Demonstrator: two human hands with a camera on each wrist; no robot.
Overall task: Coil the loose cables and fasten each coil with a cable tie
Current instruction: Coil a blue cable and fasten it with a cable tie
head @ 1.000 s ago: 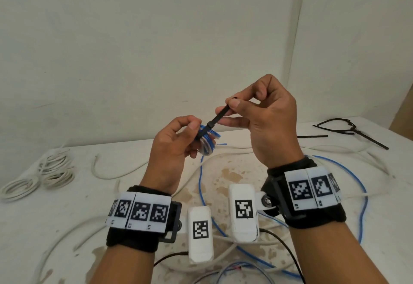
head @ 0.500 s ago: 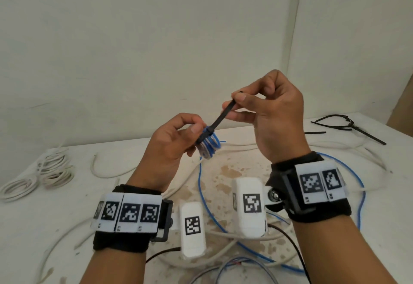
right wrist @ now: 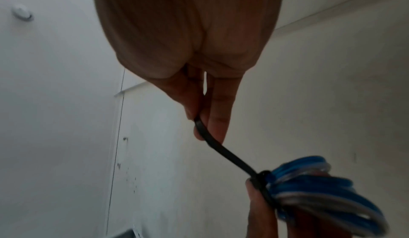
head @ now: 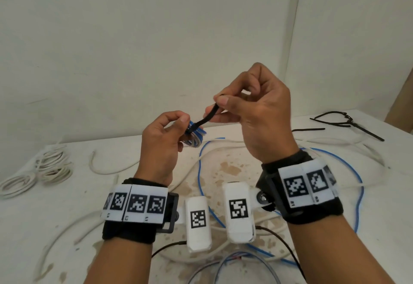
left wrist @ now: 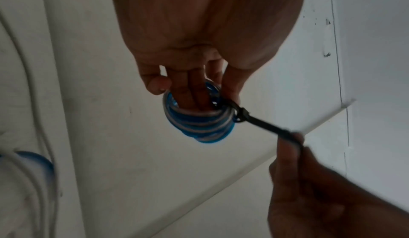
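Observation:
My left hand (head: pixel 176 125) holds a small blue-and-white cable coil (head: pixel 196 137) above the table, two fingers pushed through its middle (left wrist: pixel 194 98). A black cable tie (head: pixel 206 118) is looped round the coil with its head against the windings (left wrist: pixel 242 113). My right hand (head: pixel 225 102) pinches the tie's free tail between thumb and forefinger, up and to the right of the coil. From the right wrist the tail (right wrist: pixel 223 152) runs from the fingertips down to the coil (right wrist: pixel 321 189).
Loose white cables (head: pixel 111 169) and a long blue cable (head: pixel 348 172) sprawl over the stained white table (head: pixel 44 216). Several tied white coils (head: pixel 51 165) lie at far left. Spare black cable ties (head: pixel 344 122) lie at the back right by the wall.
The right hand has drawn the tie's tail up and to the right, closing the loop on the coil. Both hands have drifted slightly to the right.

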